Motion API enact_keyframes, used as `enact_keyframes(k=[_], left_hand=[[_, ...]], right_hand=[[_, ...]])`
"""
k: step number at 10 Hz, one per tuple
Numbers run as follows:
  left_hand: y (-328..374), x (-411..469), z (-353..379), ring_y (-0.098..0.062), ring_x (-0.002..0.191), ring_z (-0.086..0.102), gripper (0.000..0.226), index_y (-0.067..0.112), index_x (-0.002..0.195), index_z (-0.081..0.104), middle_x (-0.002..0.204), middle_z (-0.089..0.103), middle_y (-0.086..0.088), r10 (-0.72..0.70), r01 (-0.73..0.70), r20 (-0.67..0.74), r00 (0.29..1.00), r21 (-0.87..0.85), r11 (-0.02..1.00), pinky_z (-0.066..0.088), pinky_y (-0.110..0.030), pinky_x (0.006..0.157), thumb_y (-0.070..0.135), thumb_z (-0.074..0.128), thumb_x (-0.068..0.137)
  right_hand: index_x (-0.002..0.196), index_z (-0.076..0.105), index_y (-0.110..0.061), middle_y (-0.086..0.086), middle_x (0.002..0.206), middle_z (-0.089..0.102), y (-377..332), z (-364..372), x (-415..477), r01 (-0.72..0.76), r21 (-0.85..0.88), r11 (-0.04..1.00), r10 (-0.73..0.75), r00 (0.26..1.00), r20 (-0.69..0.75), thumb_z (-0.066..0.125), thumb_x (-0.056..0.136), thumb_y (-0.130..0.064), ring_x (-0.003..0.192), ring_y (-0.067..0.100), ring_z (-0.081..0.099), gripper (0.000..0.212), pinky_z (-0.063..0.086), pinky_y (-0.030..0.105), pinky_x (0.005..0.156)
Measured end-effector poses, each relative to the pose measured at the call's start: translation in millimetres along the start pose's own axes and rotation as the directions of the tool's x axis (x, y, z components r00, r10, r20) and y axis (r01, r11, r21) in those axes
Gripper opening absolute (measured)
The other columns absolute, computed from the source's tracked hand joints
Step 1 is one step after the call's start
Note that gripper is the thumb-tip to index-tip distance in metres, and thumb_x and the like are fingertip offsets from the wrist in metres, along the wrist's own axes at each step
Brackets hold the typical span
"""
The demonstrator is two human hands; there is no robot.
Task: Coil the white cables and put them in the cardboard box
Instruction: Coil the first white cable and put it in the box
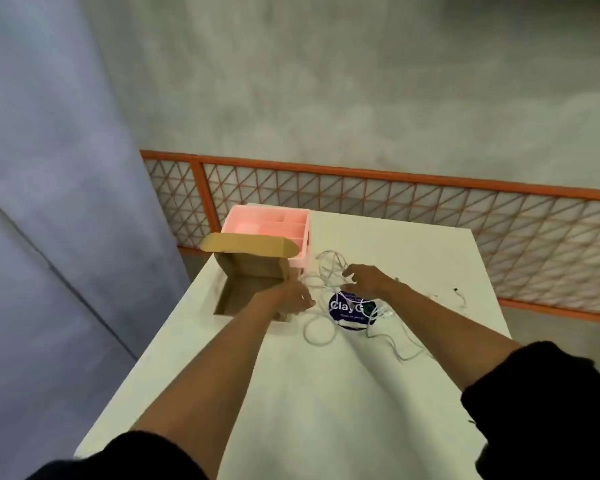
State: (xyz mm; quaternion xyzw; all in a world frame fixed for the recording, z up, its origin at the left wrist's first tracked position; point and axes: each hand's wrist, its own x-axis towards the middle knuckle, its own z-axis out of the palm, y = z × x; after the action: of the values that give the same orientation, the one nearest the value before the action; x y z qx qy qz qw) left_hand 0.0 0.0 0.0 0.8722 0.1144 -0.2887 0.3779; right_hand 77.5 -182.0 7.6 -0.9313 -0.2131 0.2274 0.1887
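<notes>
Loose white cables [317,336] lie tangled on the white table [326,393], looping over a round dark blue sticker [350,311]. An open cardboard box [253,271] with its lid flap raised stands at the table's left edge. My left hand [291,297] hovers at the box's right wall, fingers loosely curled, beside the cable loops; whether it holds a strand is unclear. My right hand [368,278] reaches over the far loops of the cables [331,261], fingers curved downward onto them.
A pink compartment tray [274,225] stands right behind the box. A small dark cable piece [459,296] lies at the table's right side. An orange mesh railing [395,199] runs behind the table, with grey floor beyond.
</notes>
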Motion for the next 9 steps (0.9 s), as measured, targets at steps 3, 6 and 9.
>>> enact_keyframes(k=[3, 6, 9], left_hand=[[-22.1, 37.9, 62.9, -0.023, 0.081, 0.064, 0.024, 0.009, 0.1, 0.059, 0.102, 0.06, -0.013, -0.092, 0.117, -0.102, 0.991, 0.282, 0.952, 0.042, -0.015, 0.048, 0.028, 0.045, 0.099], [-28.5, 66.6, 101.1, -0.033, 0.12, 0.054, 0.054, -0.007, 0.138, 0.025, 0.133, 0.047, -0.019, -0.323, 0.29, -0.215, 0.922, -0.169, 0.942, 0.046, -0.026, 0.052, 0.022, 0.046, 0.098], [-12.3, 61.9, 101.2, -0.036, 0.106, 0.062, 0.03, -0.004, 0.115, 0.051, 0.118, 0.061, -0.024, -0.279, 0.208, -0.201, 0.939, -0.313, 0.927, 0.045, -0.024, 0.067, 0.017, 0.042, 0.097]], right_hand=[[0.112, 0.06, -0.005, 0.015, 0.092, 0.059, 20.5, 43.3, 13.3, 0.122, 0.131, 0.984, -0.109, 0.989, -0.1, 0.05, 0.089, 0.001, 0.082, 0.023, 0.049, 0.026, 0.031, 0.023, 0.067], [0.116, 0.064, 0.004, 0.02, 0.122, 0.06, 27.7, 69.5, 36.3, 0.102, 0.193, 0.976, -0.094, 0.994, -0.049, 0.053, 0.09, 0.002, 0.11, 0.03, 0.058, 0.028, 0.035, 0.008, 0.074], [0.092, 0.069, -0.007, 0.005, 0.088, 0.068, 1.8, 16.9, 17.8, 0.184, 0.551, 0.814, -0.016, 0.955, -0.296, 0.061, 0.087, -0.001, 0.065, 0.009, 0.06, 0.011, 0.045, 0.006, 0.059]])
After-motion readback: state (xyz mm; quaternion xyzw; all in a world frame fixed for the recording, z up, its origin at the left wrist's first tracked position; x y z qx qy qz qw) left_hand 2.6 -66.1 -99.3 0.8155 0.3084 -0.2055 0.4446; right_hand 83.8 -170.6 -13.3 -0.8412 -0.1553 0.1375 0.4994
